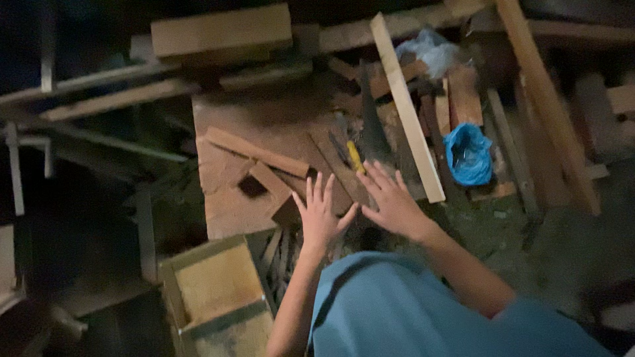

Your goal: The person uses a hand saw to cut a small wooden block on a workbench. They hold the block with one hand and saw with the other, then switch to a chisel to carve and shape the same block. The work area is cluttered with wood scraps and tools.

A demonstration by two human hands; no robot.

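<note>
My left hand [319, 213] and my right hand [390, 201] are both stretched out over a flat wooden board [228, 198], fingers spread, holding nothing. They hover side by side, thumbs close together. Just beyond my right fingers lies a handsaw [370, 125] with a yellow part [356, 157] near its handle. Short wood offcuts [258, 153] lie on the board to the left of my left hand. A long pale wooden slat [405, 109] runs diagonally past my right hand.
A blue plastic bag [468, 154] and a pale crumpled bag [433, 51] lie among scattered planks at right. An open wooden box [218, 291] sits at lower left. A thick timber block [221, 32] rests at the top. The scene is dim.
</note>
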